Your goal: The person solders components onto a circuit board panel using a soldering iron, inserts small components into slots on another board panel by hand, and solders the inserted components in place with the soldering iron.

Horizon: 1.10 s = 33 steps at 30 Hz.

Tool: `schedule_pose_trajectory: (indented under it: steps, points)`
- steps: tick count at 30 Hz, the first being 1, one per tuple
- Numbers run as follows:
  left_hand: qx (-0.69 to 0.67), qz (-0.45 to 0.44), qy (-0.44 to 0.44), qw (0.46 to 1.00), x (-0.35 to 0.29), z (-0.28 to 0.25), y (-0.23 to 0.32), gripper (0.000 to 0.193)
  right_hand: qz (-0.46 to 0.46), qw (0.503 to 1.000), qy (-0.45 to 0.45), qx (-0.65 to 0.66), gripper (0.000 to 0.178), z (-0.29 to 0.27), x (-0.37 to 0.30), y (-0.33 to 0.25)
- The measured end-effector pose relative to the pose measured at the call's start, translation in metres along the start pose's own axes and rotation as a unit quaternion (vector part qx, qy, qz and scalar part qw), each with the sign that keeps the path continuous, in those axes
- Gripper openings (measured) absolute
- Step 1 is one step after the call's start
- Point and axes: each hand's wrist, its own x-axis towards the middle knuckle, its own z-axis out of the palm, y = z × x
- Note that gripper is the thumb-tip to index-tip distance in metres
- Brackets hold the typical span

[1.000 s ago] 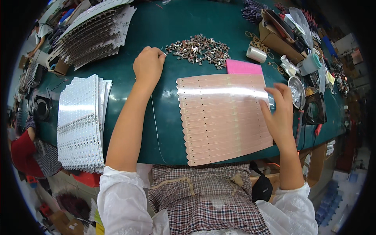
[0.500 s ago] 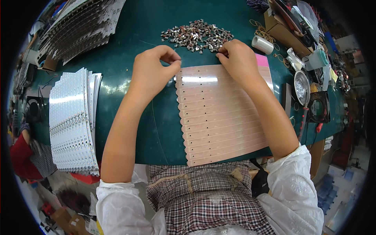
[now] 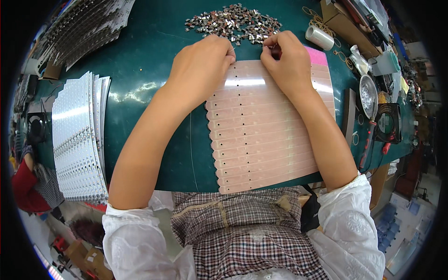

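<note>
Pink board (image 3: 266, 135) in head view: flat on green table (image 3: 144, 56), near heap of small metal pieces (image 3: 233, 21). Left hand (image 3: 200, 60) over far left corner, right hand (image 3: 290, 58) over far edge, fingers curled; cannot tell whether pinching anything. Probably light, stiff, slippery; better to take by edges.

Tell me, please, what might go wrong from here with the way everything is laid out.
The loose pile of small metal pieces lies right by the fingertips of the right hand, so a careless brush could scatter some. The pale pink panel reaches close to the near edge of the table; an arm might nudge it over. The thin pale strand beside the left forearm could perhaps snag.
</note>
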Motion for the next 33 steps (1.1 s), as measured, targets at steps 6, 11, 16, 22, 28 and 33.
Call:
schedule_pose_trajectory:
  steps: [6, 11, 16, 22, 28, 33]
  points:
    - [0.044, -0.007, -0.03, 0.999, 0.007, -0.002, 0.002, 0.015, 0.012, 0.999, 0.028, 0.039, 0.013, -0.001, -0.003, -0.006]
    - [0.071, 0.018, -0.061, 0.995, 0.015, -0.005, 0.003, 0.015, -0.012, 0.994, 0.096, 0.05, 0.016, 0.001, -0.002, 0.005]
    - [0.097, 0.037, -0.072, 0.992, 0.017, -0.005, -0.002, 0.016, 0.01, 0.996, 0.073, 0.041, 0.019, -0.004, -0.002, -0.003]
    - [0.112, 0.046, -0.075, 0.99, 0.02, -0.007, -0.001, 0.017, 0.027, 0.996, 0.071, 0.055, 0.019, -0.006, -0.002, -0.004]
    - [0.139, 0.007, -0.121, 0.983, 0.025, -0.01, 0.003, 0.016, 0.029, 0.995, 0.077, 0.058, 0.019, -0.006, -0.002, -0.002]
    - [0.12, 0.066, -0.064, 0.988, 0.024, -0.007, 0.0, 0.016, 0.046, 0.992, 0.079, 0.081, 0.019, -0.006, -0.003, -0.002]
